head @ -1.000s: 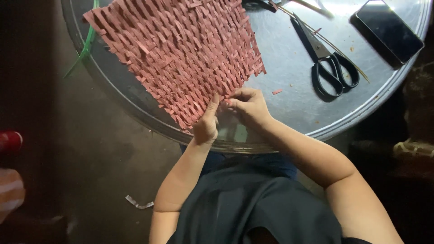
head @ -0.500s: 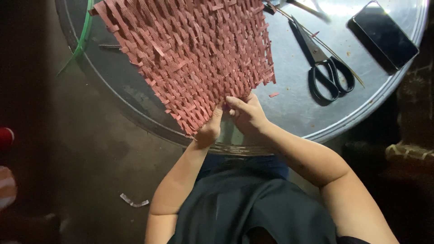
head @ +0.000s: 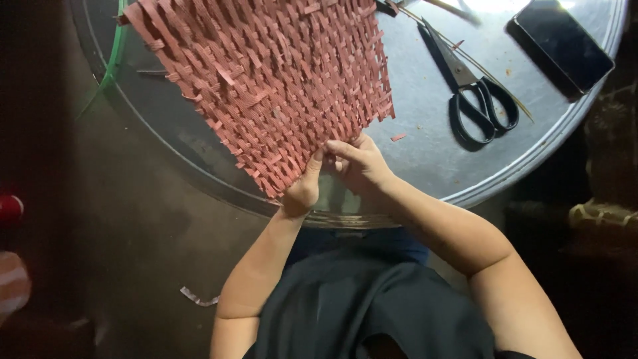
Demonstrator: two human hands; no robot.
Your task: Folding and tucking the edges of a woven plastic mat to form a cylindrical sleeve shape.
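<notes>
A woven mat of reddish-pink strips (head: 266, 80) lies on a round grey metal tray (head: 425, 126). Both hands meet at the mat's near corner. My left hand (head: 304, 186) pinches the mat's edge from below, thumb up against the strips. My right hand (head: 362, 163) grips the same corner beside it, fingers curled on the strip ends. The two hands touch each other there.
Black-handled scissors (head: 475, 93) lie on the tray to the right of the mat, a dark phone (head: 563, 43) beyond them at the far right. A green strip (head: 114, 53) runs along the tray's left rim. A scrap (head: 198, 297) lies on the dark floor.
The view has drifted, so the mat and tray sit further right in frame. Both hands stay on the mat's near corner, fingers shifting slightly along the strip ends.
</notes>
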